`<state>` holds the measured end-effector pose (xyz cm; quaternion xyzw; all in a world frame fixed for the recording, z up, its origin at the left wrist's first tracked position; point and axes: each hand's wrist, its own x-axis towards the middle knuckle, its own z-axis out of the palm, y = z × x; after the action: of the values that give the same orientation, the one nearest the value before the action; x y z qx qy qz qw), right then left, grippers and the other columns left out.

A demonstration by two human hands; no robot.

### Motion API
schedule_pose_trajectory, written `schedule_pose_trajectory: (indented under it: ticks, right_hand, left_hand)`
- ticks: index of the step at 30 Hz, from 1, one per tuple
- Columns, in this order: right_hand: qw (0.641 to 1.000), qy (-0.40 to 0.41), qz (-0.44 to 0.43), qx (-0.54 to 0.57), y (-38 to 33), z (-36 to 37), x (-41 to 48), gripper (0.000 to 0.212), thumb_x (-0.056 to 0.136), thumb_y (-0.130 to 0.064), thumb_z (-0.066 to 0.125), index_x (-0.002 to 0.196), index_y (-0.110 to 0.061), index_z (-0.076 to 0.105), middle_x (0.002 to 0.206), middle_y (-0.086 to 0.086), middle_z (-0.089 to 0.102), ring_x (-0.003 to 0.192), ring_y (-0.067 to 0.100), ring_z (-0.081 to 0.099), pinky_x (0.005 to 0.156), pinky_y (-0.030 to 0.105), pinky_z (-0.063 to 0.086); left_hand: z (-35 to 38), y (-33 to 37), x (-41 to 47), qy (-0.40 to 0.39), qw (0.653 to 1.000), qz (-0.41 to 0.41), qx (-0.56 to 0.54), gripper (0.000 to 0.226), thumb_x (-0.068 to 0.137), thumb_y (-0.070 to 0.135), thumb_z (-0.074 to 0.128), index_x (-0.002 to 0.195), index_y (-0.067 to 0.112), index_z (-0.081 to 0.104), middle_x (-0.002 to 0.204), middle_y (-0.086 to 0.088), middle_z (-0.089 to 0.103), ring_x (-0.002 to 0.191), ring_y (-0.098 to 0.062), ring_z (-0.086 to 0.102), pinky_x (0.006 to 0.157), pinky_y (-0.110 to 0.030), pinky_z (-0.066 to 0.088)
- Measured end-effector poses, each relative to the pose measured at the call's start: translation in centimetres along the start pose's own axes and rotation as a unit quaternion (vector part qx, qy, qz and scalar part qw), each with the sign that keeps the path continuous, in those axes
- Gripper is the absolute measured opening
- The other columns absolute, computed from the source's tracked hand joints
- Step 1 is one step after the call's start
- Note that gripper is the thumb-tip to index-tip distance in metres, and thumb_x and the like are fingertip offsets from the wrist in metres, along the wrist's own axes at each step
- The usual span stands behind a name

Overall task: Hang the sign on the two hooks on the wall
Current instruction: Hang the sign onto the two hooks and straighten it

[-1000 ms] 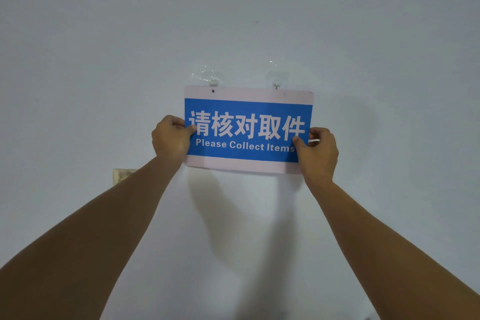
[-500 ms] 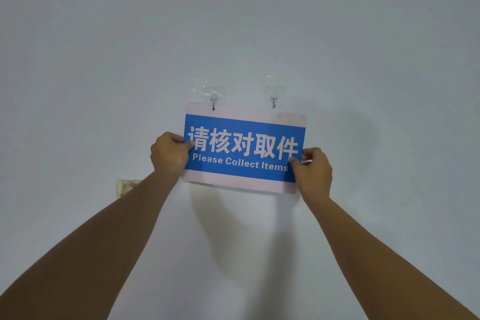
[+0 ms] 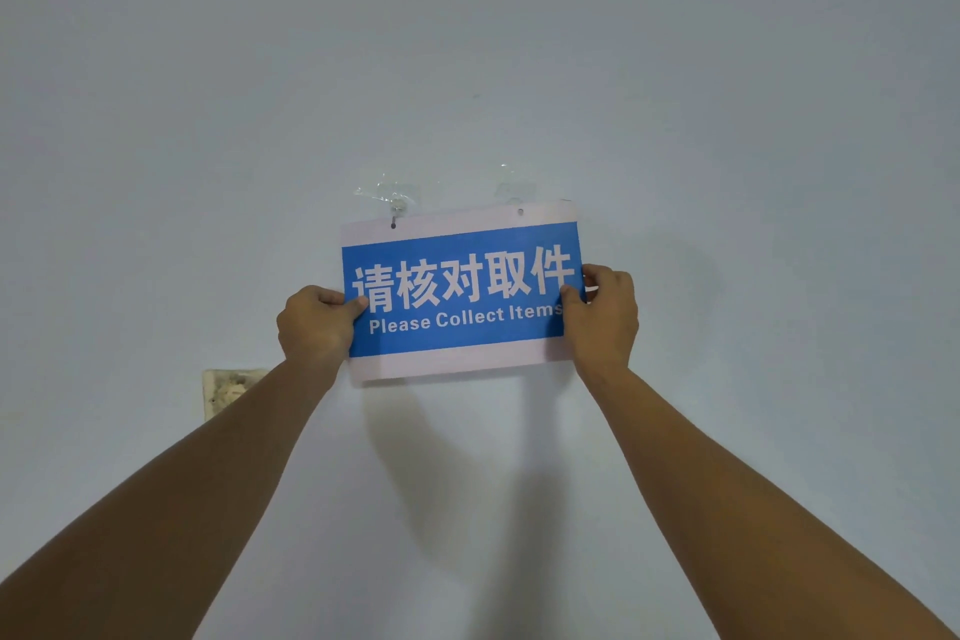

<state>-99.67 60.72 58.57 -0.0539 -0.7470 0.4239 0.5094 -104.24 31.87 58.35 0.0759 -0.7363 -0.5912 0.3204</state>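
The sign [image 3: 462, 294] is a blue panel with white characters and "Please Collect Items", bordered in pale pink, held flat against the wall and tilted with its right end higher. My left hand [image 3: 317, 327] grips its left edge and my right hand [image 3: 605, 314] grips its right edge. The left hook [image 3: 396, 209], on a clear adhesive pad, reaches down into the sign's left hole. The right hook [image 3: 508, 190] is mostly covered by the sign's top edge; only its clear pad shows above. The sign's right hole [image 3: 520, 212] lies just below and right of that pad.
A pale blue-grey wall [image 3: 727, 120] fills the view. A stained, yellowed wall plate [image 3: 228, 387] sits low on the left, below my left hand. Both forearms stretch up from the bottom corners and shadows fall on the wall under the sign.
The sign's right end has risen, so it now slopes up to the right and its top edge covers the right hook. The left hole stays at the left hook.
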Motion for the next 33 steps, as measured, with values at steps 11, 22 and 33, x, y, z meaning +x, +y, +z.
schedule_pose_trajectory:
  ticks: [11,22,33]
  right_hand:
    - [0.998,-0.043,0.052,0.007,1.3,1.6,1.1,0.030,0.094,-0.022,0.063,0.123,-0.013,0.063,0.123,0.006,0.059,0.101,0.021,0.064,0.090,0.038,0.054]
    - [0.996,-0.068,0.053,-0.020,3.3,3.1,-0.2,0.029,0.094,-0.017,0.064,0.122,-0.010,0.062,0.119,0.009,0.059,0.093,0.020,0.062,0.084,0.035,0.051]
    - [0.985,-0.159,0.059,-0.009,3.0,3.0,-2.3,0.021,0.090,-0.017,0.063,0.110,-0.012,0.059,0.107,0.002,0.057,0.084,0.016,0.059,0.069,0.025,0.043]
  left_hand:
    - [-0.4,0.4,-0.2,0.018,0.999,0.013,0.026,0.025,0.085,0.029,0.079,0.096,0.011,0.065,0.102,-0.008,0.070,0.089,-0.026,0.065,0.082,-0.042,0.054]
    - [0.8,-0.6,-0.1,0.056,0.994,0.058,0.074,0.024,0.089,0.024,0.074,0.103,0.007,0.065,0.102,-0.009,0.070,0.088,-0.024,0.063,0.077,-0.037,0.049]
    - [1.6,-2.0,-1.5,-0.022,0.992,0.112,0.061,0.029,0.092,0.026,0.066,0.113,0.005,0.066,0.111,-0.006,0.065,0.094,-0.024,0.063,0.079,-0.036,0.050]
